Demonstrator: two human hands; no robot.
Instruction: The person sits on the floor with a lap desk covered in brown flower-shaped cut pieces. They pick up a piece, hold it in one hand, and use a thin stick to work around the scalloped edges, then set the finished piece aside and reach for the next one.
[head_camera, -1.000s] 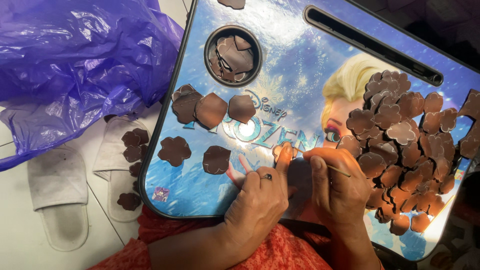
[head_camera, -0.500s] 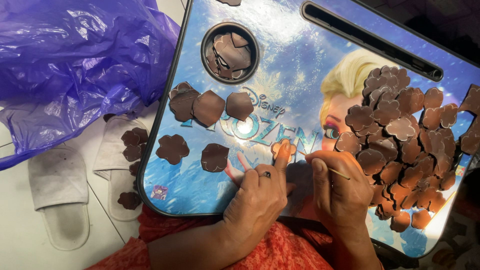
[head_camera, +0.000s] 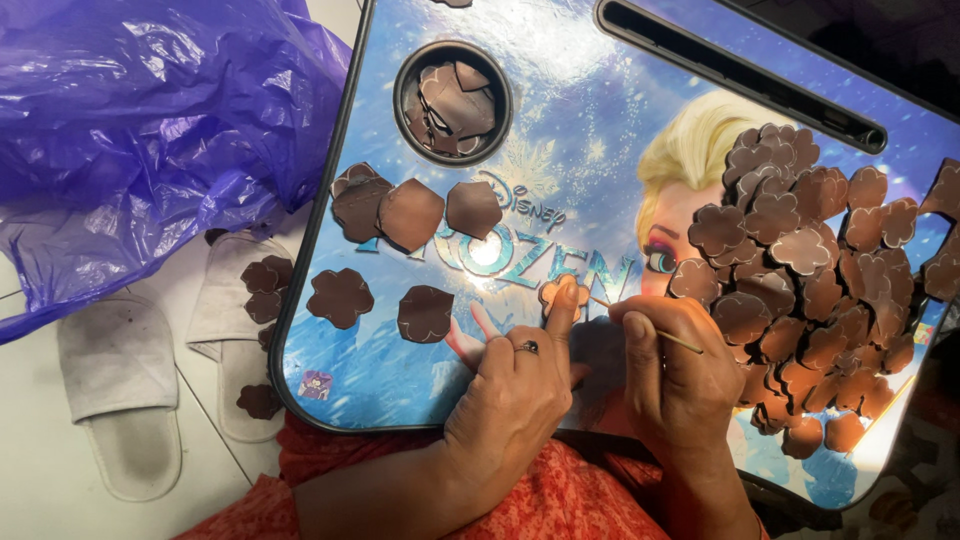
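Floor: we sit over a pale tiled floor (head_camera: 30, 500), with a pair of white slippers (head_camera: 120, 390) and a crumpled purple plastic bag (head_camera: 150, 130) off to the left of our hands.
Bench: a blue picture-printed lap bench (head_camera: 560, 120) rests on our lap, its orange cloth (head_camera: 560, 500) showing beneath our wrists.
Left hand: our left hand (head_camera: 520, 390), a ring on one finger, has its forefinger stretched out and pressed on a small brown flower-shaped piece (head_camera: 558, 296) lying on the bench just ahead of the hand; the other fingers are loosely curled and hold nothing.
Right hand: our right hand (head_camera: 675, 375) is closed around a thin stick (head_camera: 650, 325), whose tip reaches the small piece beside the left forefinger.
Done, as we judge it: a large heap of brown flower shapes (head_camera: 810, 290) lies just right of the right hand, which suggests many are already handled.
Left, as we judge it: a few loose brown pieces (head_camera: 410, 215) lie beyond the left hand, and more sit in the round cup hole (head_camera: 452, 100) farther ahead.
Strays: some brown pieces (head_camera: 262, 275) lie on the slippers and floor.
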